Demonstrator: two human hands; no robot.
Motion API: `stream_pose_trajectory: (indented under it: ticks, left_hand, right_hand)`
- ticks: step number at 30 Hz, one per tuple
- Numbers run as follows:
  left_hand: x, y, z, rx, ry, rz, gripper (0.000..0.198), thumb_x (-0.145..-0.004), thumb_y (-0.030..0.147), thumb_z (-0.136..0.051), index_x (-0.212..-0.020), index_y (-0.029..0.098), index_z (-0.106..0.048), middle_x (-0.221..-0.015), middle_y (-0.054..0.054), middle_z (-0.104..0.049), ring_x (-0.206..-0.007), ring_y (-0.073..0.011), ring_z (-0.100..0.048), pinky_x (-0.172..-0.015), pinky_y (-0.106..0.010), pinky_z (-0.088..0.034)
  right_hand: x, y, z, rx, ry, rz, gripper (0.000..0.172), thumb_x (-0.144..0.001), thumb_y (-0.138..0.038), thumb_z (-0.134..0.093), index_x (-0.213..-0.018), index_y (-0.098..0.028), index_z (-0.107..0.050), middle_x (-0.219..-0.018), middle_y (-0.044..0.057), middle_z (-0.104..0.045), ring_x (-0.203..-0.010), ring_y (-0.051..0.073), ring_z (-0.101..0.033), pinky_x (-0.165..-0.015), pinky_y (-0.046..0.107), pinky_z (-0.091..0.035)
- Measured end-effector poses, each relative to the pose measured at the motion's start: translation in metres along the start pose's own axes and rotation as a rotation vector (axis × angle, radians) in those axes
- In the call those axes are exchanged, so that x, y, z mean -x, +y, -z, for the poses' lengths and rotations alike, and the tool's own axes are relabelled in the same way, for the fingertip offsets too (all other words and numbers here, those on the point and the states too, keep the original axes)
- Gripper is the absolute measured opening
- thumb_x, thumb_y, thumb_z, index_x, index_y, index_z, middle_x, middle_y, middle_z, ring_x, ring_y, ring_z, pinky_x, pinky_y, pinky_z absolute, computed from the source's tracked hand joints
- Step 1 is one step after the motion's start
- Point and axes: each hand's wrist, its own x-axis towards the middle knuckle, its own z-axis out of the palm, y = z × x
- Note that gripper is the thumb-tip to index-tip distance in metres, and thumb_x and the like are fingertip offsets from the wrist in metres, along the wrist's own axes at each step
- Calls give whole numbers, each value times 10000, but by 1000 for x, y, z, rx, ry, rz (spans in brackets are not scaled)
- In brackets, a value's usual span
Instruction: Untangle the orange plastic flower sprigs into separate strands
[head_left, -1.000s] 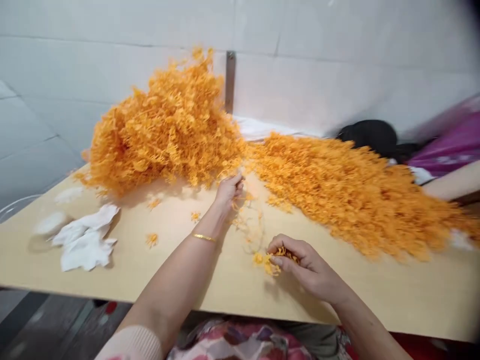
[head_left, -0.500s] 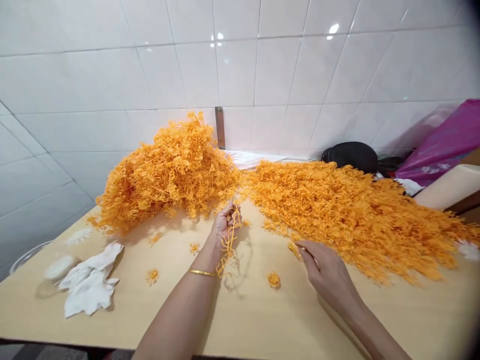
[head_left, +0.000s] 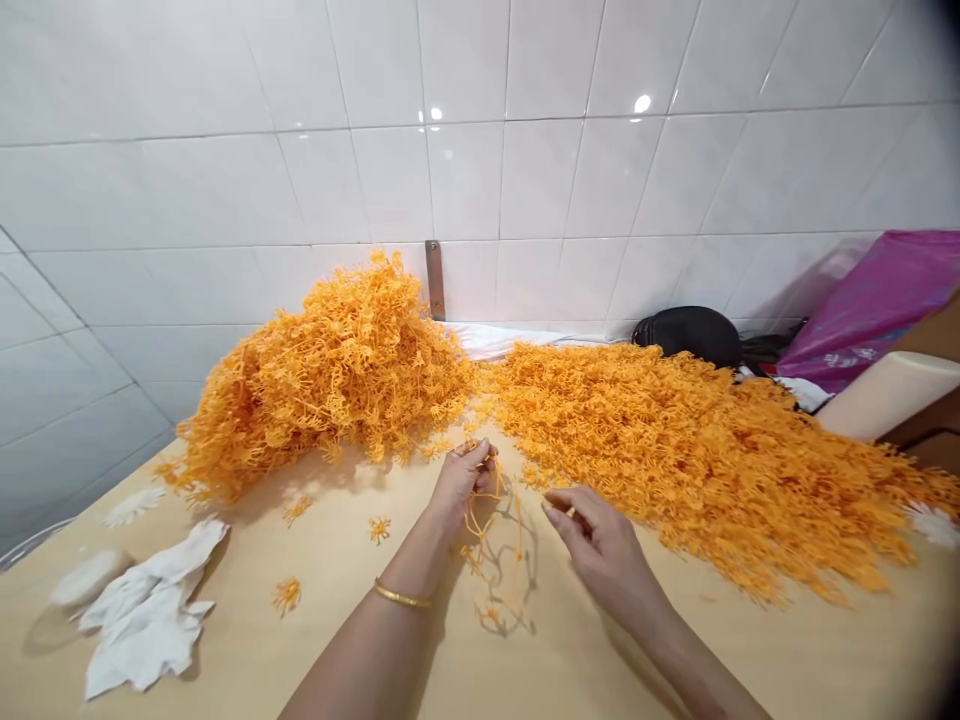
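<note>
Holding an orange strand [head_left: 482, 537] clamped in my left hand [head_left: 459, 487], my right hand [head_left: 596, 535] parted slightly to its right, I judged the next pinch called for reaching leftward.

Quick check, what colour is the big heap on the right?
Orange; the heap shows best in the head view, beyond the right hand.

Bright, whitish light filled my view and threw hard glints off the glossy tiled wall [head_left: 465, 180] in the upper centre and right of it. Soft shadows lay on the table [head_left: 240, 650] beside my left hand [head_left: 469, 482] and right hand [head_left: 600, 535]; the thin orange strands [head_left: 491, 614] looked slightly smeared, while wide-angle stretch slanted tile lines and darkness blurred the right edge.
</note>
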Motion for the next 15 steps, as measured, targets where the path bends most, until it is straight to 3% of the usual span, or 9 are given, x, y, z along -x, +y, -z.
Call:
stream_pose_trajectory:
  ticks: [4,8,12,15]
  left_hand:
    - [12,-2,-18,-62,-34,-52,256,-655,354,-636,-667,110,-557,-479,34,-468,-320,2,-255,-355,-161,-135]
    - [29,8,-27,15,-179,35,279,-634,327,-665,-822,137,-587,-583,7,-530,-409,-31,-405,-419,-165,-294]
    - [48,26,-14,-5,-418,155,498,-606,322,-691,-1057,186,-533,-879,-88,-602,-721,-159,-578,-641,-283,-442]
    - [65,38,1,-249,-383,136,514,-646,383,-651,-1102,190,-514,-950,-102,-596,-801,-189,-577,-699,-323,-450]
  right_hand:
    - [-3,-13,-16,-478,-127,-265,328,-752,-439,-508,-888,-143,-549,-656,0,-531,-417,61,-381,-394,207,-314]
    - [0,-11,-13,-591,-131,-315,290,-694,-432,-562,-689,-142,-545,-589,-17,-535,-365,33,-336,-360,186,-235]
    - [17,-1,21,-579,-49,-330,297,-698,-438,-563,-693,-141,-557,-605,-2,-548,-383,39,-357,-363,184,-219]
    - [42,4,61,-535,-2,-343,289,-701,-435,-577,-677,-148,-553,-584,-19,-508,-396,36,-352,-379,184,-221]
